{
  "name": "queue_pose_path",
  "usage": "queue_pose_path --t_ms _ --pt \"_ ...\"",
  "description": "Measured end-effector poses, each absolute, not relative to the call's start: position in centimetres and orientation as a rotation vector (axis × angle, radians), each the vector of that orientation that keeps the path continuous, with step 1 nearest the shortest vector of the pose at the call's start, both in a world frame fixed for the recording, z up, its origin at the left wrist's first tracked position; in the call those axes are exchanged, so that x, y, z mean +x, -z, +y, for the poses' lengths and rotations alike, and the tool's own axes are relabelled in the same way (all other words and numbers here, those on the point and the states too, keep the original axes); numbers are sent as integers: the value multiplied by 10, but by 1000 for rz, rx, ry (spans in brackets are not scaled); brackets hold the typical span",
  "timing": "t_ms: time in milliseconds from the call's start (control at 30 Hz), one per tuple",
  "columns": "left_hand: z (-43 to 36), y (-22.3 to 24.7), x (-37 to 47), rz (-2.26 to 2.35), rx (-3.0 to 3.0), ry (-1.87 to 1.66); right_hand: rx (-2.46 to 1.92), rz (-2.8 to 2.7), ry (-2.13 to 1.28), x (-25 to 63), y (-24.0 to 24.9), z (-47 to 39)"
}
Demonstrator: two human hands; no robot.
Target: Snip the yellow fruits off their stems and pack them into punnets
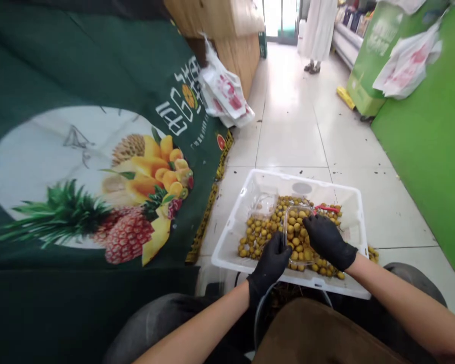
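Note:
A white plastic crate (231,237) holds many small round yellow-brown fruits (256,235). Above them is a clear box (298,237) filled with the same fruits. My left hand (272,260), in a black glove, grips the left side of this box between thumb and fingers. My right hand (326,240), also gloved in black, is closed at the box's upper right, its fingertips near the fruits; whatever they hold is hidden. Something red (328,208), perhaps a tool handle, shows beside the right fingers. Another clear container (264,205) lies at the crate's back left.
Below the crate, a round bucket (258,323) stands between my knees. A dark green printed cover (197,167) borders the left side, with white bags (225,93) hanging there. A green panel (432,136) stands right. A person (320,28) stands on the tiled floor (288,136) ahead.

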State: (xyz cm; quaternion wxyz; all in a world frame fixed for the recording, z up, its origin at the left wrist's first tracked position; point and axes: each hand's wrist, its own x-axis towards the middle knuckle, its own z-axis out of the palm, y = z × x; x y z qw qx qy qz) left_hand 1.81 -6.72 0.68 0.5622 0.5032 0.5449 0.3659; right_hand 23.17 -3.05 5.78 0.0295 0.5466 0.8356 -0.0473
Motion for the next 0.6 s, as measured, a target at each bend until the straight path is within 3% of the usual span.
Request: queue_pose_path --t_ms 133,433,600 --pt "-62 -9 20 1276 1215 -872 1775 2522 232 228 -61 -35" --pt "-51 -19 17 1287 1112 -932 1812 2500 759 255 -92 -24" --pt "-67 -36 10 1355 1134 -907 1836 2510 801 244 -98 -32"
